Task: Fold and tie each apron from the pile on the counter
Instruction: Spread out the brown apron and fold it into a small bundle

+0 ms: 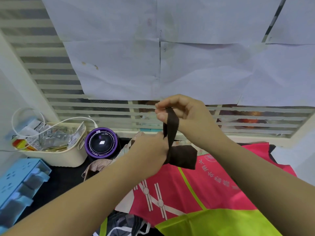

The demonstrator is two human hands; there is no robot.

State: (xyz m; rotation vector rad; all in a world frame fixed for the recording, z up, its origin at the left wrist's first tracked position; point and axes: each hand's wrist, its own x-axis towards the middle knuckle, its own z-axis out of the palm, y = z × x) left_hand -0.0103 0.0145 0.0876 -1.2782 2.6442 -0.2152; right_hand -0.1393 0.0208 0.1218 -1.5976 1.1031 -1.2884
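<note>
A folded dark brown apron [185, 156] is held above the counter. My left hand [150, 150] grips the bundle at its left end, where the strap wraps round it. My right hand [180, 110] is raised above and pinches the brown strap [171, 126], which runs taut down to the bundle. Under the hands lies a pink and lime-green apron [196, 193] with white print, spread on the dark counter. A beige dotted apron [102, 163] lies crumpled to the left of it.
A cream basket [68, 156] full of packets stands at the back left, with a purple round device [101, 142] beside it. A light blue drawer unit [20, 183] sits at the left edge. Dark striped cloth [122, 225] lies at the bottom. A paper-covered window grille is behind.
</note>
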